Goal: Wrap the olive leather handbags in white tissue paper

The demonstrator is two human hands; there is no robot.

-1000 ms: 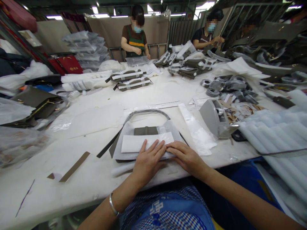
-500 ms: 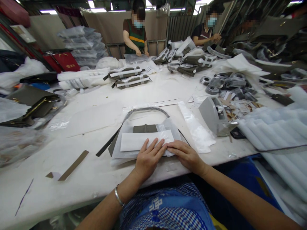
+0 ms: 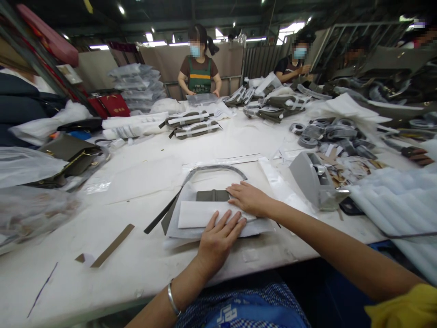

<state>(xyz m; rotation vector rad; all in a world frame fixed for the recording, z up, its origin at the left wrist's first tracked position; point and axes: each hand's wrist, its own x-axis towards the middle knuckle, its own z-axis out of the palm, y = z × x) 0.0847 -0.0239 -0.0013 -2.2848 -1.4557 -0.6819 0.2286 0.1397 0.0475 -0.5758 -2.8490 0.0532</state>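
The white table (image 3: 112, 255) spreads across the view, with pale foam (image 3: 399, 196) heaped at its right edge. The olive bag (image 3: 206, 196) lies on the table's near side, in front of the person, its handle (image 3: 218, 167) arched toward the far side and white wrap (image 3: 175, 223) around its body. Right of it stands a grey holder (image 3: 307, 180). A white pad (image 3: 194, 215) lies across the bag. The left hand (image 3: 218, 237) rests flat on the pad, fingers apart, gripping nothing. The right hand (image 3: 251, 199) lies over the bag's right side, fingers extended, not clamped. A brown strip (image 3: 112, 246) lies to the left; a bangle (image 3: 172, 298) circles the left wrist.
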